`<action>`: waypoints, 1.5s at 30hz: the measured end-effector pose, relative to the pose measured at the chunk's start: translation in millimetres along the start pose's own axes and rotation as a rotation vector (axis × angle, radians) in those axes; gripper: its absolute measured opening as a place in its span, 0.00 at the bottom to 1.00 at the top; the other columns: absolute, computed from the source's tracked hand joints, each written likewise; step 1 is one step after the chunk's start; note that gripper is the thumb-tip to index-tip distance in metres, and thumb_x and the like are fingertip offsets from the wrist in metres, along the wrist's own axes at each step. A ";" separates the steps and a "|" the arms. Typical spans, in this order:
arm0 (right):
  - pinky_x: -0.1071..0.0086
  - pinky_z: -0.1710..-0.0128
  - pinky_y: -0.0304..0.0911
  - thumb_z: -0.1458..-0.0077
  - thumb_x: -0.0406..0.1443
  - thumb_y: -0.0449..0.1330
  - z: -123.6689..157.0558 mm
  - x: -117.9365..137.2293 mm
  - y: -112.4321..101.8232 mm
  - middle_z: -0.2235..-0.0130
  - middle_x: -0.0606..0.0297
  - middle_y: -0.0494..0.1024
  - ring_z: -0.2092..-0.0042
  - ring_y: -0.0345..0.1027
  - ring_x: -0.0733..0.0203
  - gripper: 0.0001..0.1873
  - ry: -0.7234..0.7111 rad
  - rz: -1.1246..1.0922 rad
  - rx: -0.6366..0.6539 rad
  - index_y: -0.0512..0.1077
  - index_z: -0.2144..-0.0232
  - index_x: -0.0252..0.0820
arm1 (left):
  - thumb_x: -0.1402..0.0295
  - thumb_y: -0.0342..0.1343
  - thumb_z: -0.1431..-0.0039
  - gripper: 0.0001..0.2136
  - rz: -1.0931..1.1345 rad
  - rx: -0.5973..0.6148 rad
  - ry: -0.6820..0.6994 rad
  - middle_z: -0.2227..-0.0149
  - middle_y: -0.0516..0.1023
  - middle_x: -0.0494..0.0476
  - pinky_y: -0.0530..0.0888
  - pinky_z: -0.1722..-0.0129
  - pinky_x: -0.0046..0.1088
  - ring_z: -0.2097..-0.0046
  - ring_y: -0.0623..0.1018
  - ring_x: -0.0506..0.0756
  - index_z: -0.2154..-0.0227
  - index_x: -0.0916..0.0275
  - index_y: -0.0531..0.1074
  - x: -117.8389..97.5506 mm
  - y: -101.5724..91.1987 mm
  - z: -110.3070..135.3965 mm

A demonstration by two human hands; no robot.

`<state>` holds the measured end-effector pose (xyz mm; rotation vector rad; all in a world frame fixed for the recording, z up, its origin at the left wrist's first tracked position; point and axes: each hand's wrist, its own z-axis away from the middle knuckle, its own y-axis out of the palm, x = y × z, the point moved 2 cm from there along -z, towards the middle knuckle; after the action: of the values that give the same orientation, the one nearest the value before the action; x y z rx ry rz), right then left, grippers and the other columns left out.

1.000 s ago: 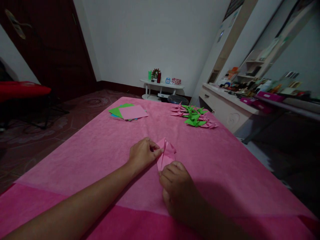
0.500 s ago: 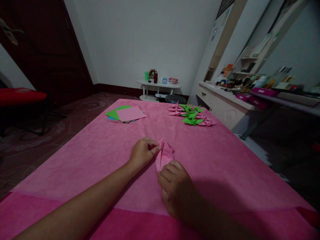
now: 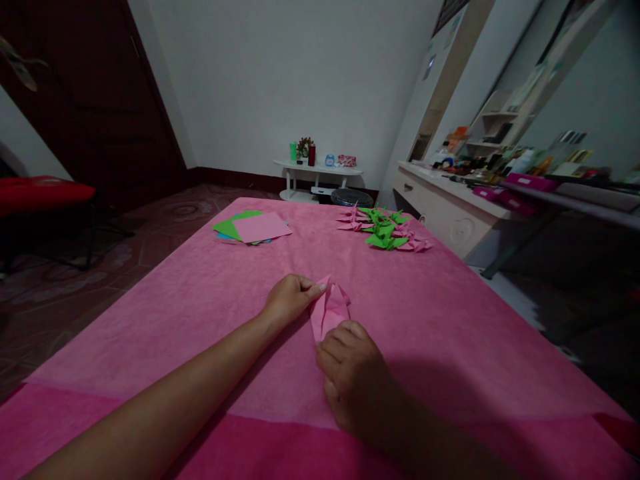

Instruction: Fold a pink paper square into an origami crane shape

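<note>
Pink part-folded paper piece [image 3: 330,311] lies mid-table on the pink cloth [image 3: 450,333]: keep your left hand [image 3: 290,300] pinching its upper edge, curled right hand [image 3: 353,373] pressing its near corner, and crease slowly.

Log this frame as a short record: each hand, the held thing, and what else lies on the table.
left hand: fingertips pinch the far left edge of the pink folded paper
right hand: presses the paper's near end down
surface: pink tablecloth
far left: stack of flat sheets, pink on top, green and blue under it
far right: pile of folded cranes, pink and green
</note>
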<state>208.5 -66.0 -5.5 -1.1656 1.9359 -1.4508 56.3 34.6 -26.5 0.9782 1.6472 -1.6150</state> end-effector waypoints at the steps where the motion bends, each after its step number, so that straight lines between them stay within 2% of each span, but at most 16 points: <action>1: 0.60 0.61 0.51 0.56 0.29 0.53 -0.2 0.0 -0.1 0.71 0.61 0.70 0.67 0.56 0.57 0.04 0.002 -0.001 0.004 0.67 0.75 0.38 | 0.49 0.53 0.50 0.24 0.004 0.005 -0.003 0.87 0.57 0.47 0.53 0.80 0.23 0.80 0.60 0.47 0.89 0.64 0.62 0.3 0.4 -0.7; 6: 0.60 0.62 0.51 0.57 0.29 0.53 -0.2 0.5 -1.3 0.71 0.61 0.70 0.66 0.56 0.57 0.03 0.008 -0.001 0.020 0.67 0.75 0.39 | 0.48 0.56 0.54 0.23 0.049 0.025 -0.019 0.87 0.56 0.46 0.50 0.81 0.23 0.81 0.57 0.46 0.88 0.65 0.66 0.7 1.8 -3.6; 11: 0.60 0.62 0.52 0.58 0.28 0.53 -0.1 0.7 -1.2 0.70 0.60 0.70 0.66 0.57 0.57 0.05 0.017 -0.006 0.040 0.67 0.75 0.39 | 0.51 0.60 0.58 0.19 0.080 0.055 -0.052 0.86 0.61 0.47 0.54 0.80 0.23 0.80 0.61 0.47 0.83 0.66 0.73 0.6 4.7 -7.9; 18: 0.60 0.60 0.52 0.58 0.28 0.53 -1.1 2.1 -3.3 0.69 0.60 0.71 0.65 0.58 0.57 0.06 0.042 -0.013 0.077 0.67 0.73 0.38 | 0.56 0.61 0.58 0.15 0.075 -0.003 -0.064 0.85 0.68 0.49 0.58 0.80 0.22 0.79 0.66 0.49 0.80 0.65 0.77 -0.4 5.9 -7.2; 24: 0.60 0.61 0.52 0.59 0.28 0.53 -1.1 1.7 -2.9 0.70 0.60 0.71 0.65 0.57 0.57 0.05 0.035 -0.008 0.070 0.67 0.75 0.39 | 0.59 0.60 0.56 0.12 0.081 -0.087 -0.077 0.78 0.75 0.53 0.62 0.78 0.22 0.75 0.72 0.51 0.76 0.65 0.78 -3.5 5.0 -0.5; 29: 0.60 0.61 0.52 0.59 0.28 0.53 -0.8 1.0 -2.5 0.70 0.61 0.71 0.65 0.57 0.57 0.05 0.039 -0.008 0.054 0.66 0.74 0.39 | 0.59 0.60 0.54 0.13 0.107 -0.093 -0.025 0.75 0.76 0.54 0.65 0.76 0.23 0.73 0.73 0.51 0.72 0.65 0.78 -0.7 7.6 1.5; 31: 0.60 0.61 0.52 0.59 0.28 0.53 -0.9 0.7 -2.6 0.70 0.61 0.71 0.66 0.58 0.57 0.06 0.037 -0.009 0.051 0.67 0.74 0.39 | 0.60 0.61 0.55 0.14 0.129 -0.120 0.002 0.74 0.75 0.53 0.66 0.75 0.23 0.73 0.72 0.50 0.67 0.65 0.77 1.9 7.3 1.1; 34: 0.60 0.61 0.52 0.59 0.28 0.54 -0.9 0.4 -2.7 0.70 0.60 0.71 0.66 0.58 0.57 0.06 0.037 -0.015 0.046 0.68 0.73 0.39 | 0.64 0.65 0.59 0.23 0.157 -0.151 0.043 0.72 0.75 0.52 0.68 0.72 0.24 0.72 0.72 0.50 0.57 0.64 0.72 6.8 4.5 0.6; 39: 0.60 0.60 0.52 0.59 0.27 0.53 -0.7 1.5 -3.1 0.70 0.60 0.72 0.65 0.57 0.57 0.07 0.046 -0.003 0.030 0.68 0.74 0.38 | 0.68 0.68 0.63 0.31 0.117 -0.035 0.131 0.63 0.75 0.56 0.71 0.63 0.28 0.64 0.74 0.53 0.52 0.65 0.69 9.8 -4.1 4.6; 42: 0.61 0.61 0.52 0.59 0.26 0.53 -0.9 2.3 -3.4 0.70 0.61 0.71 0.66 0.57 0.58 0.07 0.050 -0.001 0.032 0.68 0.74 0.38 | 0.71 0.69 0.65 0.34 0.054 0.033 0.135 0.57 0.75 0.59 0.70 0.56 0.31 0.57 0.74 0.56 0.50 0.65 0.67 5.6 -9.8 9.5; 45: 0.61 0.60 0.52 0.59 0.26 0.53 -1.3 2.9 -3.9 0.71 0.61 0.71 0.66 0.57 0.58 0.07 0.053 0.002 0.032 0.67 0.75 0.38 | 0.72 0.68 0.64 0.34 0.059 0.092 0.122 0.54 0.74 0.62 0.69 0.53 0.32 0.54 0.73 0.56 0.49 0.68 0.66 0.2 -12.7 12.6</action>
<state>207.3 -68.0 -1.1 -1.1213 1.9415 -1.5196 44.6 22.3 -20.6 1.1820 1.6196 -1.6322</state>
